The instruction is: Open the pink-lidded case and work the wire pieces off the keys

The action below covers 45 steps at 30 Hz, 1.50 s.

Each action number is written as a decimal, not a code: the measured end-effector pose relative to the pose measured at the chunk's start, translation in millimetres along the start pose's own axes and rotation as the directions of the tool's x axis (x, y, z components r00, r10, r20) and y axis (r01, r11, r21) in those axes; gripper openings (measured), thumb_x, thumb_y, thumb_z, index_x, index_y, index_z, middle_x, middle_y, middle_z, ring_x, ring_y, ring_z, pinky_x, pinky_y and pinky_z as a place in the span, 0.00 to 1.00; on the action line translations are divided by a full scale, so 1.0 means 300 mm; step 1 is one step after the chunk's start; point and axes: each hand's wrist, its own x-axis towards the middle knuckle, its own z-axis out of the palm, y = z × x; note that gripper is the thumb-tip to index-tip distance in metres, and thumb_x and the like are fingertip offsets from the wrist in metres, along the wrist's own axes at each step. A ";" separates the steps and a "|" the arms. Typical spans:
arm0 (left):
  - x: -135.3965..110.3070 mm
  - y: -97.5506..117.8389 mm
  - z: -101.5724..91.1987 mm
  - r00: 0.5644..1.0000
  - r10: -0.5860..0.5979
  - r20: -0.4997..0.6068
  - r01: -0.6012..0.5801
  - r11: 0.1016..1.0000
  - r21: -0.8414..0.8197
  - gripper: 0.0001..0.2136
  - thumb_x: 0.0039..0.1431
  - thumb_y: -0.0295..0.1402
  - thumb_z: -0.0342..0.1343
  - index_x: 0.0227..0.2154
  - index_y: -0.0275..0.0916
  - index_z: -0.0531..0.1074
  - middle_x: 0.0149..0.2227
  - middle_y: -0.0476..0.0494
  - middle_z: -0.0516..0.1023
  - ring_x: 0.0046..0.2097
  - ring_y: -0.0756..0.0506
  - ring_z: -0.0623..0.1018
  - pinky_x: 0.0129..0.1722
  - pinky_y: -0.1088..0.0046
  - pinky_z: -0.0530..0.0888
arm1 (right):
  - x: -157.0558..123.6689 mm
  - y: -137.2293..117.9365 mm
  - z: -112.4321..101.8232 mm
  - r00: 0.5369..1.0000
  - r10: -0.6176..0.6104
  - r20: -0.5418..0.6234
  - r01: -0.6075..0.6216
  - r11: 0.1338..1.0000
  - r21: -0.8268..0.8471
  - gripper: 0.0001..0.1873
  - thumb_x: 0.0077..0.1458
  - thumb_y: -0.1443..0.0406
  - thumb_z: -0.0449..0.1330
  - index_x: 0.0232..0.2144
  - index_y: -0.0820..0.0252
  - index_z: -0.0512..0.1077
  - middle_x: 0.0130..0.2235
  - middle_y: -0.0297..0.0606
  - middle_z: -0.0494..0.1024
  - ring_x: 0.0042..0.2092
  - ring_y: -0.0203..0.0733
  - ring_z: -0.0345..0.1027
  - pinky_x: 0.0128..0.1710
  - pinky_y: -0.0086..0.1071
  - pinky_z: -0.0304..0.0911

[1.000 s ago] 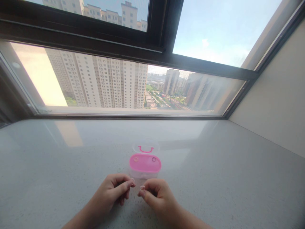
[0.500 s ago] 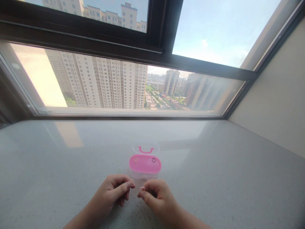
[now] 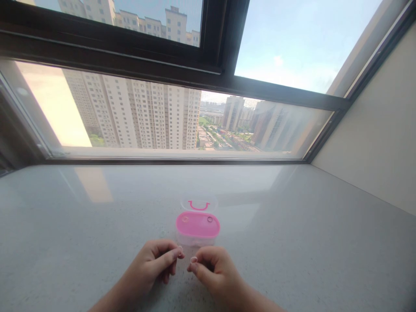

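Rings (image 3: 185,219), two of them, one pale and one dark, lie on the pink lid (image 3: 197,223) of one clear plastic box (image 3: 195,239), on a stone windowsill (image 3: 97,203). Just before it are our left hand (image 3: 149,271) and right hand (image 3: 216,272). Each grip pinches together, thumb to fingers; anything held is too small to tell.

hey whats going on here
A person's left hand and right hand are close together above a stone windowsill, fingertips pinched on something too small to make out. Just beyond them sits a small clear plastic box with a pink lid, which neither hand is touching.
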 end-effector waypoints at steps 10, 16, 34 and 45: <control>0.001 0.015 0.006 1.000 -0.011 -0.014 0.012 1.000 0.012 0.17 0.50 0.45 0.57 0.25 0.32 0.75 0.17 0.50 0.70 0.19 0.51 0.67 0.20 0.77 0.62 | 0.001 0.002 0.004 1.000 0.004 -0.020 -0.004 1.000 -0.008 0.16 0.49 0.57 0.58 0.19 0.65 0.71 0.18 0.30 0.60 0.24 0.32 0.51 0.23 0.26 0.48; 0.001 0.006 0.003 1.000 -0.005 -0.007 0.005 1.000 0.027 0.16 0.51 0.44 0.56 0.25 0.32 0.74 0.18 0.50 0.70 0.19 0.51 0.67 0.20 0.77 0.62 | -0.003 0.010 0.000 1.000 0.006 -0.025 -0.007 1.000 -0.021 0.14 0.49 0.59 0.58 0.21 0.65 0.73 0.19 0.30 0.60 0.24 0.32 0.52 0.24 0.26 0.49; -0.001 0.021 0.007 1.000 -0.004 -0.003 0.004 0.997 0.081 0.15 0.51 0.43 0.56 0.23 0.33 0.74 0.17 0.51 0.69 0.19 0.51 0.66 0.20 0.77 0.63 | -0.002 0.011 -0.002 1.000 0.008 -0.008 -0.008 1.000 0.009 0.16 0.51 0.58 0.58 0.25 0.66 0.76 0.19 0.30 0.61 0.24 0.32 0.51 0.24 0.27 0.50; 0.001 0.018 0.005 1.000 0.003 0.012 -0.005 0.993 0.116 0.15 0.53 0.41 0.55 0.24 0.33 0.73 0.17 0.51 0.68 0.20 0.51 0.66 0.20 0.78 0.63 | 0.000 -0.003 -0.007 1.000 -0.013 -0.002 0.013 1.000 0.014 0.13 0.51 0.61 0.57 0.24 0.66 0.76 0.20 0.30 0.62 0.24 0.32 0.52 0.24 0.26 0.49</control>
